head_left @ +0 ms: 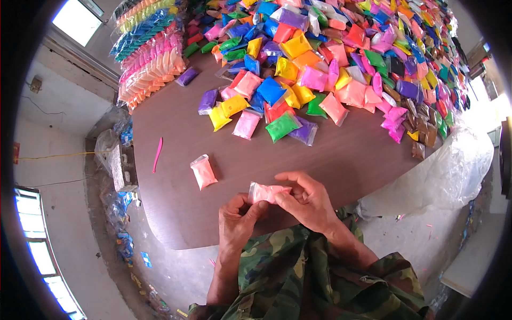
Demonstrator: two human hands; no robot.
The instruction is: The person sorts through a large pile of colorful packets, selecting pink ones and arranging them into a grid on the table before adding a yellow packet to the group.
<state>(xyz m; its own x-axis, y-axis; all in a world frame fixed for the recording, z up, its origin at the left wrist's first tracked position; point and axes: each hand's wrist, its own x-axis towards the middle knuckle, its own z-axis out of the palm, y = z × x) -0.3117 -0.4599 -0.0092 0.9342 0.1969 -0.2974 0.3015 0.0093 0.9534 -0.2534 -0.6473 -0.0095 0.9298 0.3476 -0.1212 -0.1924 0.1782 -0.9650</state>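
A small clear packet with light pink filling (265,193) is held between my two hands over the table's near edge. My left hand (239,216) pinches its lower left part between thumb and fingers. On its right end, my right hand (305,201) grips with thumb and fingers, the index finger raised and curved above. Another light pink packet (204,172) lies on the brown table (176,213), left of my hands. Farther left is a thin bright pink stick (157,155).
A large heap of coloured packets (320,64) covers the table's far side and right. Stacked strips of packets (152,69) stand at the back left. A clear plastic bag (437,170) hangs at the right edge. Litter (125,245) lies on the floor at left.
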